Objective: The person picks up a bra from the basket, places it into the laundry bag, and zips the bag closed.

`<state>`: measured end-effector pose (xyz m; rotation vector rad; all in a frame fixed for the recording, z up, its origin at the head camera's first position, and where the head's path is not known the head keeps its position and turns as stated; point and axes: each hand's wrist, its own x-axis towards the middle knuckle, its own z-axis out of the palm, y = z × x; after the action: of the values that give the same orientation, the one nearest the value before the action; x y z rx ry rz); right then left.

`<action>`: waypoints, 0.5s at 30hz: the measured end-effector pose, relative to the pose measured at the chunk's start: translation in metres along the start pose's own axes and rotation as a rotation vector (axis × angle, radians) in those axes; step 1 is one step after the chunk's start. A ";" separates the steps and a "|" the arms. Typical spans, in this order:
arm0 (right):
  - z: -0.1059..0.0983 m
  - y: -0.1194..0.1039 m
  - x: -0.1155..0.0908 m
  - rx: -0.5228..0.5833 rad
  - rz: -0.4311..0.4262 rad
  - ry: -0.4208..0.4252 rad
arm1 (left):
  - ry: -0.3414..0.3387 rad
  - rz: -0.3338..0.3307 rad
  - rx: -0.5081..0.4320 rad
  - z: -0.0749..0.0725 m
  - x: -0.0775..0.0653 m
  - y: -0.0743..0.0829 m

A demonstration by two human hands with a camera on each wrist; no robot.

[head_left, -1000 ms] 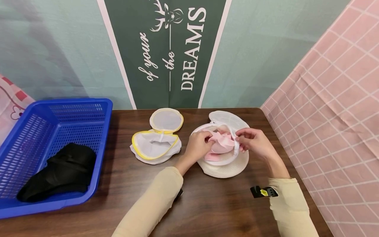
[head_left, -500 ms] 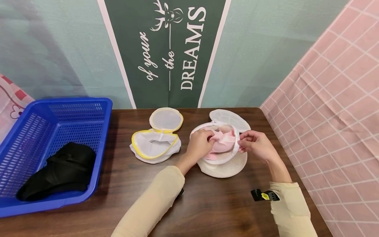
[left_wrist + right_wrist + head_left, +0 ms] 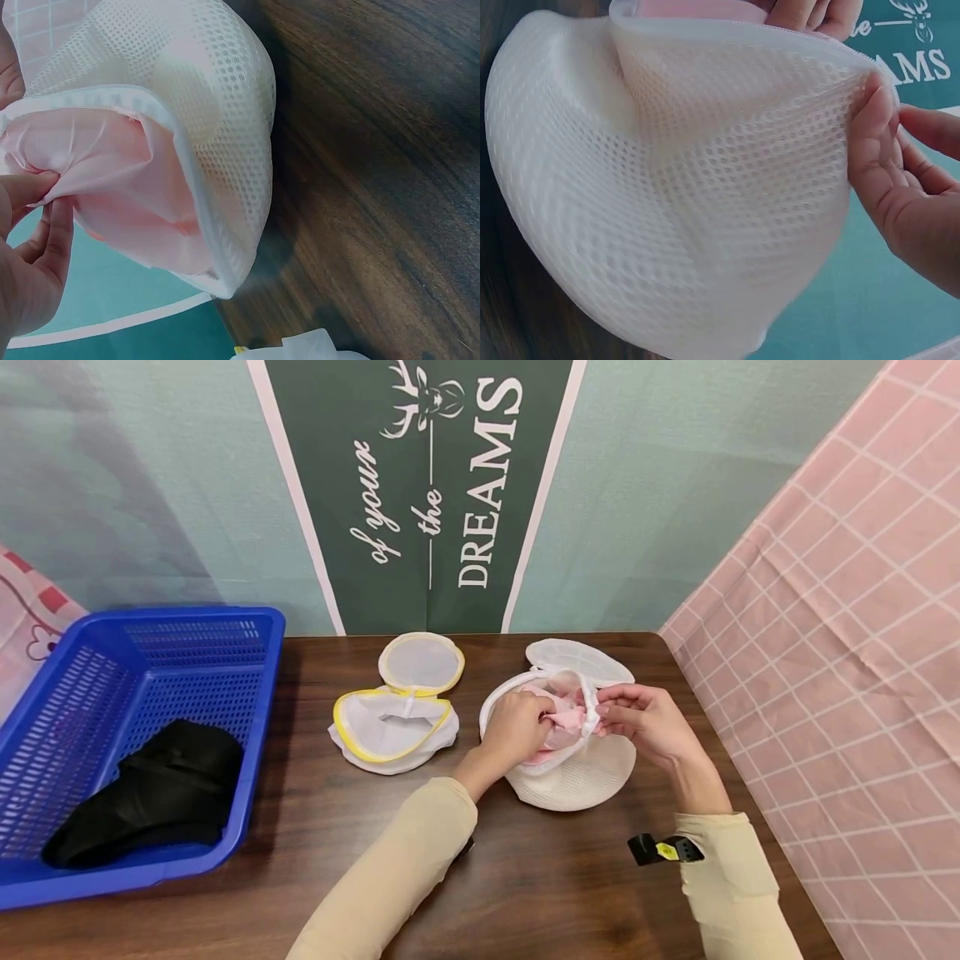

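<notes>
A white mesh laundry bag (image 3: 581,781) lies on the table with its round lid (image 3: 581,660) folded back behind it. Inside its mouth is a pink garment (image 3: 566,720) of smooth, thin fabric. My left hand (image 3: 516,727) reaches into the opening; in the left wrist view, its thumb and fingers pinch a fold of the pink garment (image 3: 120,165). On the far side, my right hand (image 3: 645,720) pinches the bag's white rim, seen in the right wrist view with the mesh wall (image 3: 720,195) stretched below the rim. The garment's lower part is hidden in the bag.
To the left, a smaller white bag (image 3: 363,758) with yellow trim lies unzipped, its round lid (image 3: 422,662) laid back. A blue plastic basket (image 3: 258,752) at the far left holds a black garment (image 3: 161,793). A pink tiled-pattern sheet (image 3: 847,635) borders the table's right side.
My left hand has moved right and deeper into the bag's mouth, with the pink garment pressed toward the right rim. The right hand has shifted slightly, moving the rim a little leftward.
</notes>
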<state>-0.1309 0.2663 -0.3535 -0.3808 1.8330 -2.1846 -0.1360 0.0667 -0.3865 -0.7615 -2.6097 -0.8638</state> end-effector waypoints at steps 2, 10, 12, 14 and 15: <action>0.000 0.001 0.001 0.026 -0.007 -0.013 | -0.020 0.003 -0.002 0.001 0.001 0.001; -0.001 0.000 0.002 0.051 -0.005 -0.018 | -0.046 -0.020 -0.086 0.003 0.000 -0.001; -0.003 0.000 0.001 0.043 0.001 0.008 | -0.072 -0.049 -0.145 0.001 -0.001 -0.004; -0.006 0.000 0.000 0.041 0.008 0.028 | -0.104 -0.072 -0.208 -0.002 -0.001 -0.008; -0.008 0.000 -0.001 0.043 0.012 0.035 | -0.120 -0.087 -0.252 -0.005 -0.001 -0.010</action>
<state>-0.1328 0.2740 -0.3547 -0.3243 1.7980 -2.2320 -0.1399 0.0566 -0.3880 -0.7896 -2.6869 -1.2262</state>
